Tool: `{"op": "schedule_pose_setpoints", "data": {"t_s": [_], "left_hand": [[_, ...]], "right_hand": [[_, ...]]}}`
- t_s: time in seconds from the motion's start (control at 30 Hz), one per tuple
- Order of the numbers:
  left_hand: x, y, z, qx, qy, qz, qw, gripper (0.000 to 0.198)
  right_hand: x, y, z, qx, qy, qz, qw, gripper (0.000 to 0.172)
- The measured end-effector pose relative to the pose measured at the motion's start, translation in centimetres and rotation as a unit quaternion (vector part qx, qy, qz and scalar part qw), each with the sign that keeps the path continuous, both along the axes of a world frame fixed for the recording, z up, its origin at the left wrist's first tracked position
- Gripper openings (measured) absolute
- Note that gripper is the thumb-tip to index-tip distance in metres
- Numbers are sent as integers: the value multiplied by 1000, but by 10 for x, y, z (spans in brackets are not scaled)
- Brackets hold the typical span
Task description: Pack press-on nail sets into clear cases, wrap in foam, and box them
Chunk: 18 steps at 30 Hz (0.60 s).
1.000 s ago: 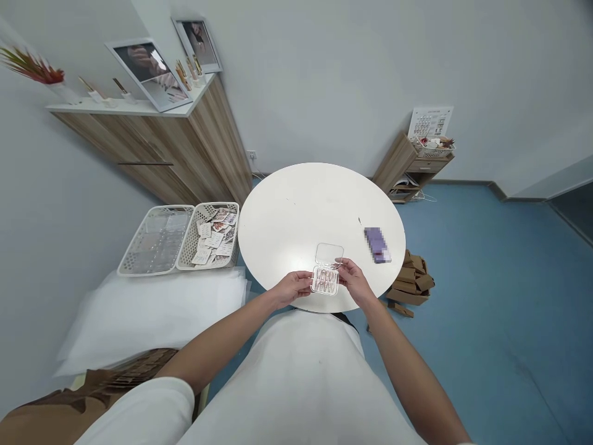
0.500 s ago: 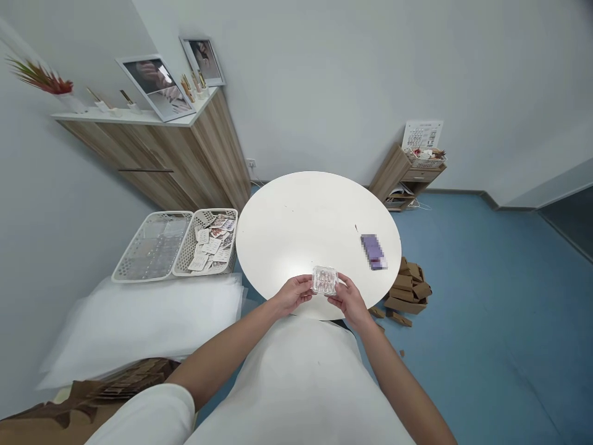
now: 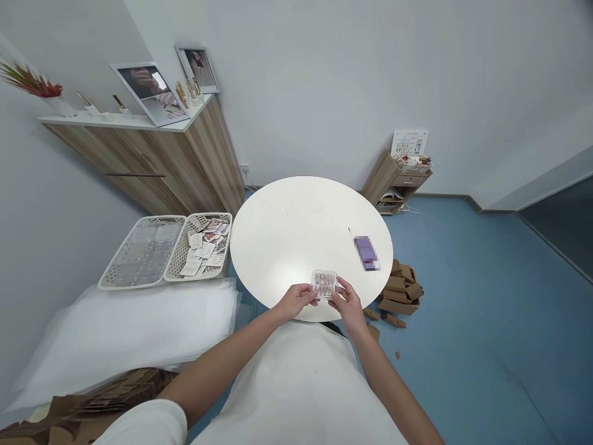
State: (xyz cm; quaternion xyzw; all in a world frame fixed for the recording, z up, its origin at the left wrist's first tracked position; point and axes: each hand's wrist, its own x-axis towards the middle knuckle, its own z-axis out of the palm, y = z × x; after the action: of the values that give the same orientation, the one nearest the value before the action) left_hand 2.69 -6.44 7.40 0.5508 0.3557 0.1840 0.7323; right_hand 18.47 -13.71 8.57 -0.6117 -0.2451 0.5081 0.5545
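Between my two hands is a small clear plastic case [image 3: 325, 283] with rows of press-on nails showing through it. My left hand [image 3: 296, 300] grips its left side, fingers curled with the thumb at the lower left corner. On the opposite side my right hand [image 3: 348, 304] pinches the case, thumb at the lower right corner. The case is above the near edge of a white oval table [image 3: 296, 216]. A purple pixelated item [image 3: 366, 253] lies on the table's right side, with a tiny dark object [image 3: 349, 230] just beyond it.
Left of the table are a white basket of cards [image 3: 199, 254] and another basket of clear plastic cases [image 3: 147, 253]. White sheets [image 3: 139, 334] lie in front of them. Brown cardboard boxes [image 3: 402, 287] are piled on the floor at right. A wooden cabinet [image 3: 204, 148] stands behind left.
The view has shifted slightly, so the surroundings sit a little further left. Both hands still hold the case, and the right thumb has moved down to its lower corner.
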Motion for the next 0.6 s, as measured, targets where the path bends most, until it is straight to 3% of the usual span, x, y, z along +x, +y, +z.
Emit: {"op": "schedule_pose_setpoints", "data": {"t_s": [0.6], "left_hand": [[-2,0,-7,41,32,2,999,41]], "right_hand": [[-1,-8,-5,-8,-36,-24,999,53]]}}
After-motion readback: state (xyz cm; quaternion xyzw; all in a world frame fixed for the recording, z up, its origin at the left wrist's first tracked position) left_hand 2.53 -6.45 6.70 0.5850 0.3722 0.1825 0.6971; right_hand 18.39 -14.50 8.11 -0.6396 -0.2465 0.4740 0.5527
